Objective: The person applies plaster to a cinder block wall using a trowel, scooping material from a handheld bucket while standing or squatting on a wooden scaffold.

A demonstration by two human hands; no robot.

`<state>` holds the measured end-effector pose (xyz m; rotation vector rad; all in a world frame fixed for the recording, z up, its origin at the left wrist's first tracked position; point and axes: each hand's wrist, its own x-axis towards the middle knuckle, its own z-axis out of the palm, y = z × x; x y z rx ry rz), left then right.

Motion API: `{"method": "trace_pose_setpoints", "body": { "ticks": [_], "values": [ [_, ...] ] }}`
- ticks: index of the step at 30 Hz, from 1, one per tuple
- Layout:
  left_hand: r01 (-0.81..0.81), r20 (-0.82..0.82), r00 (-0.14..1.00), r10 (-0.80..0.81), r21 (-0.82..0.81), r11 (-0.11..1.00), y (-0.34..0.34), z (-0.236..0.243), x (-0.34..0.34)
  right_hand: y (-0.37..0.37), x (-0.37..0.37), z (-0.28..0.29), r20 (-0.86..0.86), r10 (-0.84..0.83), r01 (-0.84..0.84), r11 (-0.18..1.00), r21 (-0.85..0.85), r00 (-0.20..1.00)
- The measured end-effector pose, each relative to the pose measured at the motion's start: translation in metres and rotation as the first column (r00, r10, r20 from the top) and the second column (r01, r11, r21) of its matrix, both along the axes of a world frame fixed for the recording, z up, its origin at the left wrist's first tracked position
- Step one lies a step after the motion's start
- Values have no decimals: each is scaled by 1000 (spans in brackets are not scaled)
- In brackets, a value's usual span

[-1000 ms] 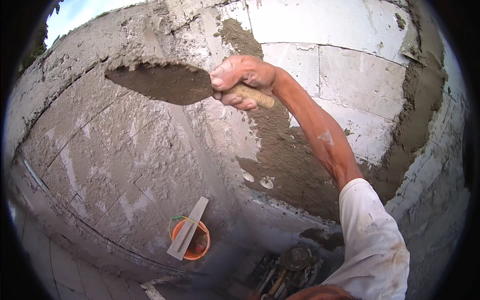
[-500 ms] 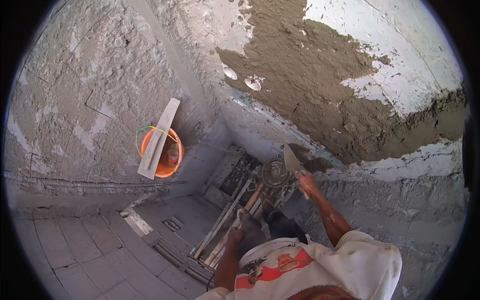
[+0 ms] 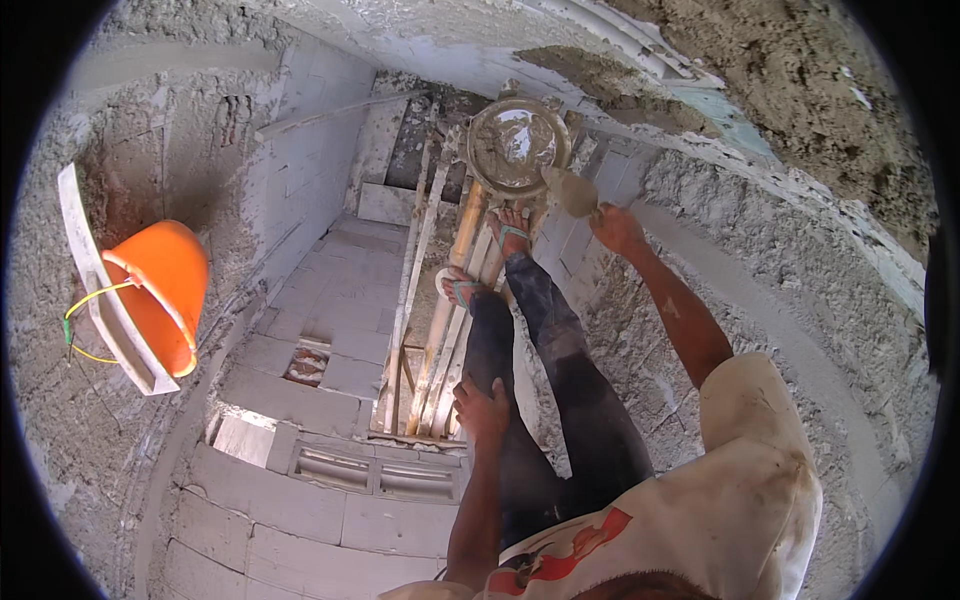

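Observation:
My right hand (image 3: 618,230) is closed round the handle of a pointed trowel (image 3: 572,192). Its blade is smeared with grey mortar, and the tip reaches the near right rim of a round tub (image 3: 476,168). Wet, shiny mortar (image 3: 515,150) lies in the tub, beyond my feet. Against my left trouser leg (image 3: 494,345), around the knee, rests my left hand (image 3: 482,408), fingers apart and nothing in it.
I stand in sandals on narrow wooden planks and poles (image 3: 440,310) high above the floor. An orange bucket (image 3: 175,275) with a long straight board (image 3: 100,290) across its mouth is at the left. Fresh mortar (image 3: 800,90) covers part of the upper right wall; rough plastered walls stand on both sides.
My view has tilted down from the mortared wall toward the tub and my feet. The trowel has come from beside the tub to its rim, its blade now pointing left.

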<state>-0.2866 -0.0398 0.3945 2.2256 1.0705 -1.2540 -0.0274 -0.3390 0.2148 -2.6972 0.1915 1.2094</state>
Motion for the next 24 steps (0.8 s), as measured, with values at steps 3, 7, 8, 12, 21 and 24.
{"method": "trace_pose_setpoints", "body": {
  "ticks": [3,7,8,12,21,24],
  "values": [
    [-16,-1,1000,16,28,999,2,-6,5,16,66,-43,21,289,-284,950,-132,957],
    [-46,22,999,45,71,996,1,-2,5,36,61,-114,273,477,-433,877,-209,835],
    [-74,28,997,72,72,995,-2,-2,6,42,54,-125,241,420,-387,906,-173,875],
    [-76,22,997,74,71,995,-4,-3,0,93,39,-133,91,201,-201,980,-9,975],
    [-50,15,999,49,58,997,3,-4,6,84,14,-137,171,-192,103,898,428,967],
    [-23,24,999,22,57,998,4,-1,12,69,-6,-127,227,-205,93,901,423,952]
  ]
}}
